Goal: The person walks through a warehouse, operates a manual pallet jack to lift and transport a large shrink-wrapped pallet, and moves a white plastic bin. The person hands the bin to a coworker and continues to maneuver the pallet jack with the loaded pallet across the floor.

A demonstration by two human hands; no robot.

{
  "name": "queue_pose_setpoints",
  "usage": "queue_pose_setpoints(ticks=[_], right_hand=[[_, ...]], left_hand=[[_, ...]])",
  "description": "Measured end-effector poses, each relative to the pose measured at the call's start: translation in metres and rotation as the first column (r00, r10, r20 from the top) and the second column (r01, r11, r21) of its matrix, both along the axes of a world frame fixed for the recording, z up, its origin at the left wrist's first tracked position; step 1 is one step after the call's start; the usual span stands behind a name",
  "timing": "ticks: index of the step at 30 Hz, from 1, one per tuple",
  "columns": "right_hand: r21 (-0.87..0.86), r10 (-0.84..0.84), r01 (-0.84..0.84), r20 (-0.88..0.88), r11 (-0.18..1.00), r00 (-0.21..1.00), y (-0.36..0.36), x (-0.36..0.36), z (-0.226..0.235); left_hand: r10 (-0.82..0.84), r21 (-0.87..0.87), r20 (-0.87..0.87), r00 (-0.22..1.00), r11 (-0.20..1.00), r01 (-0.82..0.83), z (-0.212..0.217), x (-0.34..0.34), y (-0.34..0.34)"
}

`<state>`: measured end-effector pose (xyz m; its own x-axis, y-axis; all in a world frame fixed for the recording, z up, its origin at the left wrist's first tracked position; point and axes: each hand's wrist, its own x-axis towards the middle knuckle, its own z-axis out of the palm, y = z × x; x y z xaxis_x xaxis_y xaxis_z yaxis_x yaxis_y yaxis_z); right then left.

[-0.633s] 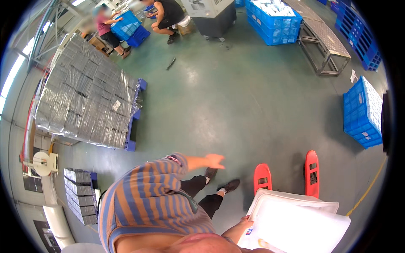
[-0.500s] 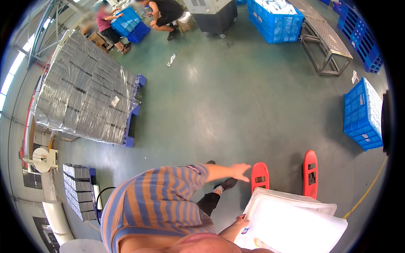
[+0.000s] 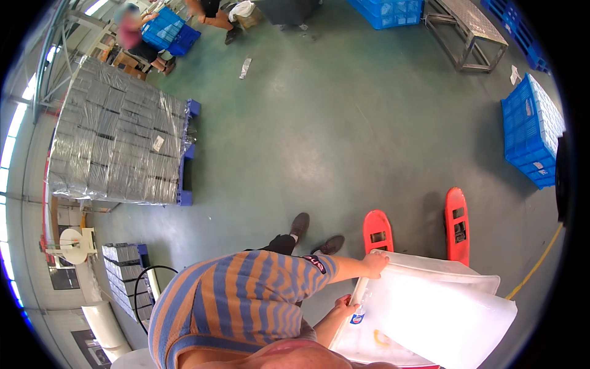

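A white rectangular plastic bin point(image 3: 350, 348) with a rounded rim stands at the lower right, over the near ends of two red pallet truck forks. My left hand point(image 3: 375, 264) grips its far left corner, fingers bent over the rim. Lower down, my right hand point(image 3: 340, 307) is closed on the left rim, beside a small blue and red label. A bright white flat piece point(image 3: 455, 320) lies across the bin; glare hides its detail. The left red fork point(image 3: 377, 229) and the right red fork point(image 3: 456, 224) stick out beyond the bin.
A wrapped pallet load of grey blocks point(image 3: 117, 135) stands left, with a smaller stack point(image 3: 126, 270) nearer. A blue crate point(image 3: 528, 132) is at right; a metal bench point(image 3: 470, 37) and another blue crate point(image 3: 393, 13) are far off. Two people work at far left by blue crates point(image 3: 163, 31).
My left hand, earlier stretched out with its fingers apart above the floor, has come to the bin's corner and closed on it. My right hand stays on the rim. The view has shifted.
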<state>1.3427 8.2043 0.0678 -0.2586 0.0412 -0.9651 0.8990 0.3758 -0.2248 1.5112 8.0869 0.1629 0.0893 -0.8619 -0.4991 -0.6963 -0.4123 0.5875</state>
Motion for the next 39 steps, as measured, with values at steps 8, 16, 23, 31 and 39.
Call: queue_pose_setpoints(ticks=[8,16,23,31,39], right_hand=[[-0.066,0.026,-0.029,-0.046,0.997,0.999,0.009,0.019,0.02],[-0.1,0.018,-0.025,-0.07,0.995,0.997,0.014,0.018,0.015],[-0.089,0.015,-0.024,-0.102,0.996,0.995,0.01,0.022,0.017],[-0.095,0.034,-0.049,-0.155,0.994,0.987,0.012,0.028,0.021],[-0.383,-0.112,0.064,-0.105,0.922,0.988,0.039,0.018,-0.014]], left_hand=[[-0.028,0.175,0.056,0.998,0.984,0.018,-0.021,0.006,0.0],[0.008,0.204,0.066,0.998,0.979,-0.022,-0.017,0.003,-0.001],[-0.006,0.19,0.064,0.998,0.982,-0.007,-0.03,0.001,-0.001],[-0.001,0.111,0.091,0.996,0.994,-0.009,-0.034,0.001,0.005],[-0.148,0.184,0.094,0.984,0.974,0.129,-0.051,0.002,0.008]])
